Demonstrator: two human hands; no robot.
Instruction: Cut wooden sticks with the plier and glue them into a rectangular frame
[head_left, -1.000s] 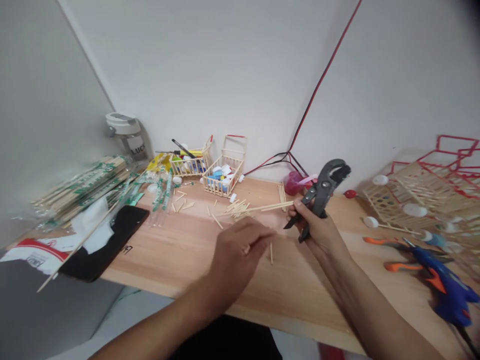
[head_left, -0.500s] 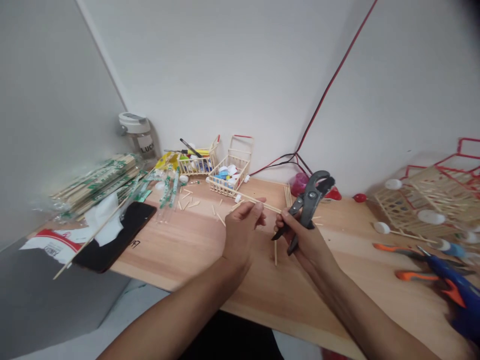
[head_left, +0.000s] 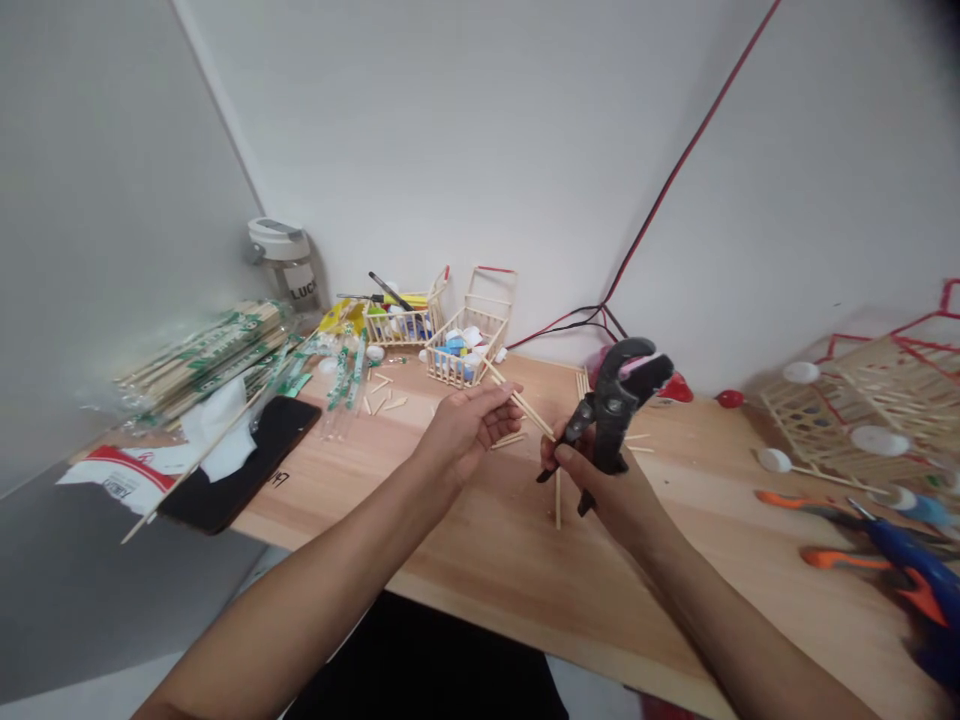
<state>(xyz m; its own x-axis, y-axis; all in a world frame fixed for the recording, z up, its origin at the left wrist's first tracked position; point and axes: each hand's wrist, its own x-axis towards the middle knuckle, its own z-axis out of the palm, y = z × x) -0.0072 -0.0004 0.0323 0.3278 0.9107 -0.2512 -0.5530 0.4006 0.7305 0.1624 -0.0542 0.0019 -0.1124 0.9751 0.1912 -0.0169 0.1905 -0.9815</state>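
My left hand pinches two thin wooden sticks between thumb and forefinger, its other fingers loosely curled. The sticks slant down to the right, and their lower ends meet my right hand. That hand is closed around a grey-black pliers-like tool with curved ends pointing up. Whether the right fingers also pinch the stick ends is hard to see. Below the right hand, another stick lies on the table. A few cut sticks rest just beyond the left hand.
Two small stick-built carts, one holding bottle caps, stand by the wall. Packaged sticks, a phone and a lidded jar are at left. Larger stick carts, orange-handled pliers and a blue tool are at right.
My left hand has shifted left and turned more open underneath. The sticks now tilt more steeply down to the right. The pliers-like tool has turned slightly, and the view has shifted a little.
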